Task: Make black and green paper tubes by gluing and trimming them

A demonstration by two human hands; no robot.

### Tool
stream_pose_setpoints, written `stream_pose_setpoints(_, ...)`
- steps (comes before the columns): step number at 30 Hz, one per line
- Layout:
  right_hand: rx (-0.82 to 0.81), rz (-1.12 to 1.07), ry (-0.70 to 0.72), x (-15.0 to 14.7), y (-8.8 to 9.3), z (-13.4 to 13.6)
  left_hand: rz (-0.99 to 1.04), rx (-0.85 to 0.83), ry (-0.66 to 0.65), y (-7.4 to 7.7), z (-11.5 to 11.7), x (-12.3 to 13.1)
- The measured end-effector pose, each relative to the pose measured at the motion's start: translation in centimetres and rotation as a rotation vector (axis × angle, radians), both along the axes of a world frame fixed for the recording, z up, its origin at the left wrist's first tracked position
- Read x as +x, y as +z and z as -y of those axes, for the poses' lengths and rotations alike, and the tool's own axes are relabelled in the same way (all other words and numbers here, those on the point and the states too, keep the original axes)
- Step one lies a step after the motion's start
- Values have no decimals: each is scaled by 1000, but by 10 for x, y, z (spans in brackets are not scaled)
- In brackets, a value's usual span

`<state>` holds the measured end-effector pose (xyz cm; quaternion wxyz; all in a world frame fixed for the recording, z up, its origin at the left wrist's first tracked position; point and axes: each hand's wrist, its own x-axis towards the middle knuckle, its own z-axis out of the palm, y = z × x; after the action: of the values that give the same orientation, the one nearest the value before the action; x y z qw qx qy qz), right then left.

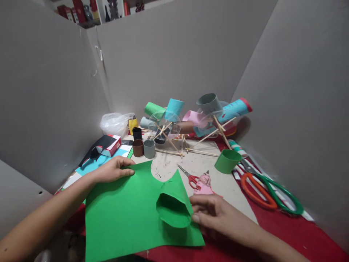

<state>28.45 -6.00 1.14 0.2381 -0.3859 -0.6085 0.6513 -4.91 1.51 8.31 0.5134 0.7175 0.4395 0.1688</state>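
Observation:
A large green paper sheet (117,218) lies before me, a curved notch cut from its far edge. My left hand (121,169) pinches that sheet near its far left corner, thumb on top. On the sheet's right part rests a green paper cone (174,209), its wide mouth facing me. My right hand (208,214) has its fingers closed at the cone's right side, gripping its edge. Just past that hand lie small red-handled scissors (192,179) and a pink glue bottle (204,183) with a dark tip.
Behind stand a wooden stick frame (169,142) with coloured paper tubes, and small brown (137,148) and grey (149,149) paper cups. A green paper ring (227,161) and large scissors (259,191) are at right. A red box (112,146) sits left; grey walls enclose the table.

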Motion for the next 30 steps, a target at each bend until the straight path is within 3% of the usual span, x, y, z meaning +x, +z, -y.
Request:
stream_pose_setpoints(3, -48, -86, 97, -6, 2, 4, -68, 75, -65, 9, -2, 6)
stream_pose_setpoints(12, 64, 23, 132, -8, 12, 11, -287, 447, -205, 46, 1, 23)
stream_pose_setpoints(16, 51, 23, 164, -9, 12, 12, -362, 629, -251, 53, 2, 29)
stream_pose_setpoints(22, 47, 87, 96, -11, 5, 11, -473, 880, -285, 57, 2, 40)
stream_pose_setpoints(24, 27, 80, 56, -11, 4, 10, -426, 1024, -239, 57, 5, 43)
stream_pose_setpoints(28, -50, -35, -56, -9, 3, 7, -207, 1392, -2, 49, 24, 44)
stream_pose_setpoints(30, -89, -118, -92, -8, 1, 6, -120, 1400, 82, 38, 39, 39)
